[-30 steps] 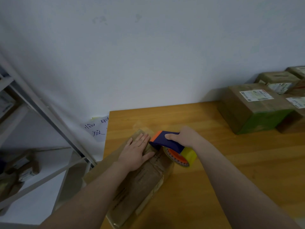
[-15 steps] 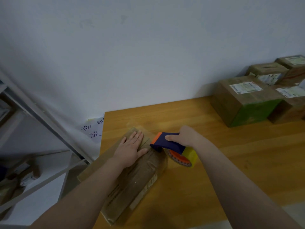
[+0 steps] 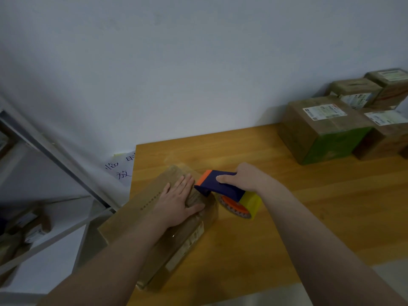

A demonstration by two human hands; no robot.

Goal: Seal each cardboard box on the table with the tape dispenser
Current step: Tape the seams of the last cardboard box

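Note:
A long flat cardboard box lies at an angle on the left end of the wooden table, its left side hanging past the table's edge. My left hand presses flat on the box's top, fingers straight. My right hand grips the handle of the tape dispenser, which is dark blue with an orange tip and carries a yellow and orange tape roll. The dispenser's front touches the box's far right end beside my left fingertips.
Several labelled cardboard boxes stand stacked at the table's back right, one with a green side. A metal shelf frame with small items stands to the left. A paper note hangs on the wall behind the table's left corner.
Both hands and the dispenser hold almost the same place on the box. The view has shifted slightly, so the table and the stacked boxes sit a little differently in frame.

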